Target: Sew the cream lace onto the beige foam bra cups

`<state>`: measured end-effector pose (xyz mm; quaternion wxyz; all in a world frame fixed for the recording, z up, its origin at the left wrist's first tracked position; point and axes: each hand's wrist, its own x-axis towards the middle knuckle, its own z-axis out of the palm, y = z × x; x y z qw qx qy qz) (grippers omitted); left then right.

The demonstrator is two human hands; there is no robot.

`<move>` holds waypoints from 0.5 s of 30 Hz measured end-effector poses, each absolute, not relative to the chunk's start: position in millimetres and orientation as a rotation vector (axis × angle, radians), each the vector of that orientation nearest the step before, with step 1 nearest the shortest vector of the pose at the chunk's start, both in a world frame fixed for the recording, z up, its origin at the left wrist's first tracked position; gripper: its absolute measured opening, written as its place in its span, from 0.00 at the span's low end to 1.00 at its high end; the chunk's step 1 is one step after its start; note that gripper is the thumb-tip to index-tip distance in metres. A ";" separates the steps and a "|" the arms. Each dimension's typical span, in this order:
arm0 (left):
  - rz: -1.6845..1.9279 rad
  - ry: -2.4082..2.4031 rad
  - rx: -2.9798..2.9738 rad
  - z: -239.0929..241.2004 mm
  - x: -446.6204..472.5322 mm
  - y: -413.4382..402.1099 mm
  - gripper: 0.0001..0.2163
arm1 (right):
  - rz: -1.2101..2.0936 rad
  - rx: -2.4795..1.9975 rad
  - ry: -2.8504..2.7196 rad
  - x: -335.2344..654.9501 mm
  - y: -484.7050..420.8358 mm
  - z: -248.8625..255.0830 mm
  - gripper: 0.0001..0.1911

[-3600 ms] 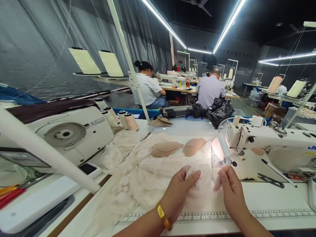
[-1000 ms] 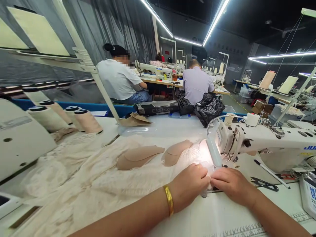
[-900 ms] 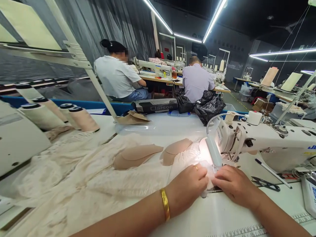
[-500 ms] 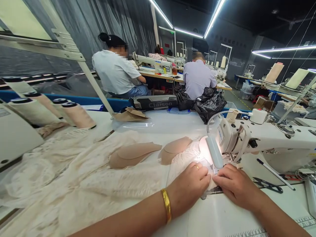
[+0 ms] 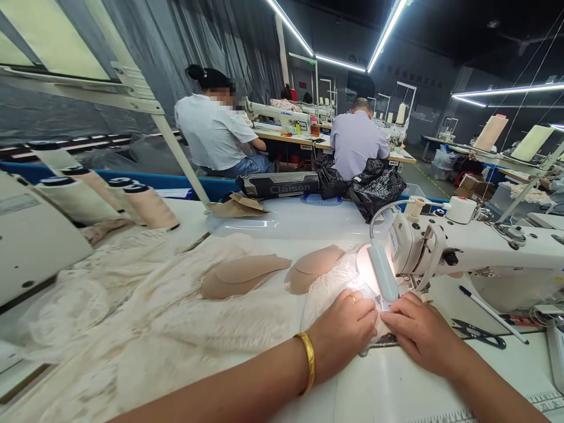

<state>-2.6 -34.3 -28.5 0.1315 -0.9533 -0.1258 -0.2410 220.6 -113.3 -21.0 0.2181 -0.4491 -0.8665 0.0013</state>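
Note:
A cream lace garment (image 5: 211, 329) spreads over the table and runs to the sewing machine (image 5: 484, 241) on the right. Two beige bra cups (image 5: 244, 276) show on it, one beside the other. My left hand (image 5: 346, 329), with fingers closed, grips the garment's edge just left of the needle area. Close by, my right hand (image 5: 418, 329) has its fingers pressed together on the fabric edge in front of the presser foot. A small whitish piece (image 5: 384, 306), perhaps a label, lies between the fingertips. The grey lamp (image 5: 382, 267) hides the needle.
Black thread snips (image 5: 478, 333) and a white pen (image 5: 493, 314) lie right of my right hand. Thread cones (image 5: 152, 207) stand at left. A ruler strip (image 5: 546, 402) marks the front edge. Black plastic bags (image 5: 374, 185) sit behind; two people work beyond.
The view has shifted slightly, so the background sits a little further right and lower. Both hands stay at the machine with almost the same hold on the fabric.

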 end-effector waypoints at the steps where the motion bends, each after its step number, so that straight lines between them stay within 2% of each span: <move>1: -0.707 -0.352 -2.768 -28.3 -2.4 -32.3 0.11 | -0.002 -1.255 -2.398 220.2 -113.2 -21.5 0.17; 15: -0.582 -0.166 -2.908 -12.6 3.0 11.8 0.05 | -0.168 -1.383 -2.338 217.2 -107.9 -27.0 0.13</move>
